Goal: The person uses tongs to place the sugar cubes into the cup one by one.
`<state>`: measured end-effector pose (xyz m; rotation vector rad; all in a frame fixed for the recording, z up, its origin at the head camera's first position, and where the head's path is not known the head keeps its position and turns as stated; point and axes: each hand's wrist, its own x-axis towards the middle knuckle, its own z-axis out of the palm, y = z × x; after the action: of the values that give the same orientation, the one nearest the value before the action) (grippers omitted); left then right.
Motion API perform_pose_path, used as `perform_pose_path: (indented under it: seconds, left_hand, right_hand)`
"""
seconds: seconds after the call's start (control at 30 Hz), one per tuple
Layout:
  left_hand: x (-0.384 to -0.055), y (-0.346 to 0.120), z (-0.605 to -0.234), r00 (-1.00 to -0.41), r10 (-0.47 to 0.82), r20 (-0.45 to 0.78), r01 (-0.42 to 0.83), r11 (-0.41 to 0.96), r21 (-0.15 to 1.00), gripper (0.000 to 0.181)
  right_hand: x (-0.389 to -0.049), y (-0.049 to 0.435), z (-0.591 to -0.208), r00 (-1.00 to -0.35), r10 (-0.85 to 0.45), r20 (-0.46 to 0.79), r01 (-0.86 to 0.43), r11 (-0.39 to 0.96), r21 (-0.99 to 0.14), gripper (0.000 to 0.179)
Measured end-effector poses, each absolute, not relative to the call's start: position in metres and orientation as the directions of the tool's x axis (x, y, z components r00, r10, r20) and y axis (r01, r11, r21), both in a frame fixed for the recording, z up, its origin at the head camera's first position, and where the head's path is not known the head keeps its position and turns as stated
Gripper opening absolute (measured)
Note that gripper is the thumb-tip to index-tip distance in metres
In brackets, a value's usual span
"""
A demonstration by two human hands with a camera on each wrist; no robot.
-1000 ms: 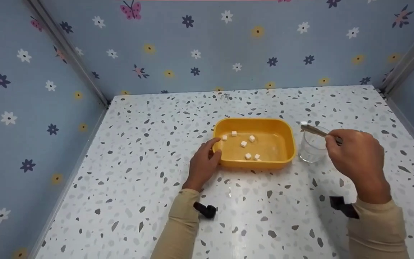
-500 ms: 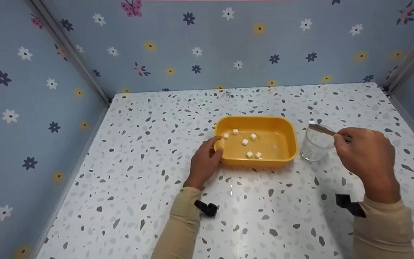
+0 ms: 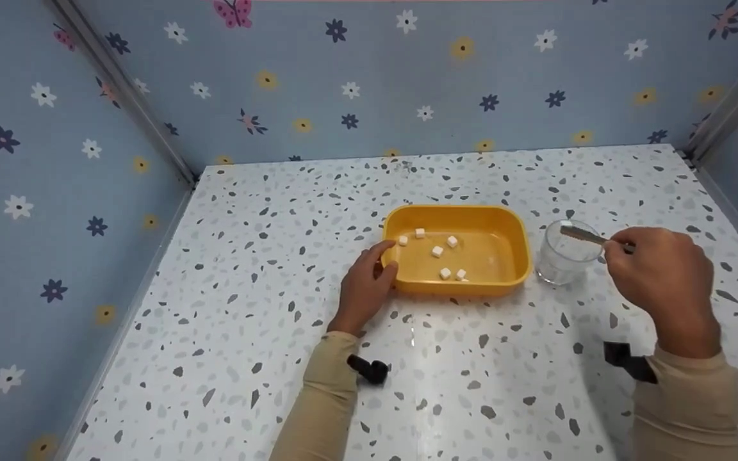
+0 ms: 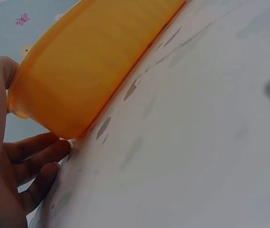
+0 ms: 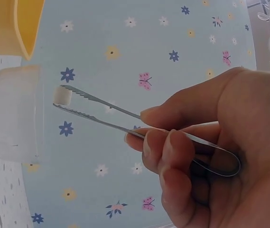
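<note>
My right hand pinches small metal tongs with serrated tips over the mouth of a clear glass. In the right wrist view a white cube sits between the tong tips, just above the glass rim. It does not show in the head view. My left hand holds the left end of a yellow plastic tray, its thumb at the rim. Low beside the tray's base, other fingers show in the left wrist view. Several white cubes lie scattered inside the tray.
The glass stands close to the tray's right end on a white speckled table. Flower-patterned blue panels enclose the table at the back and both sides. Each wrist wears a black camera mount.
My right hand has moved right with the tongs, bringing their tips from the glass's left rim over its mouth. The left hand keeps its hold on the tray. The head view has shifted slightly.
</note>
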<state>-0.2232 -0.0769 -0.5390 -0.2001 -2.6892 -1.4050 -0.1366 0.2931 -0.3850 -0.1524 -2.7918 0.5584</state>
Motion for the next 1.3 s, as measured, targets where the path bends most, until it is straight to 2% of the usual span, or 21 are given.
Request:
perform_pose_path:
  seconds: [0.53,1.3]
  left_hand:
    - [-0.222,-0.078,-0.539,-0.99,0.063,0.129,0.142,0.568,0.811,0.042]
    - [-0.222,-0.076,-0.537,-0.991,0.065,0.117,0.134,0.555,0.821,0.042]
  right_hand:
    - [-0.151,0.299,-0.4,-0.975,0.151,0.161,0.078,0.917,-0.39,0.028]
    - [-0.157,0.299,-0.409,-0.979,0.159,0.128,0.103,0.926,-0.364,0.026]
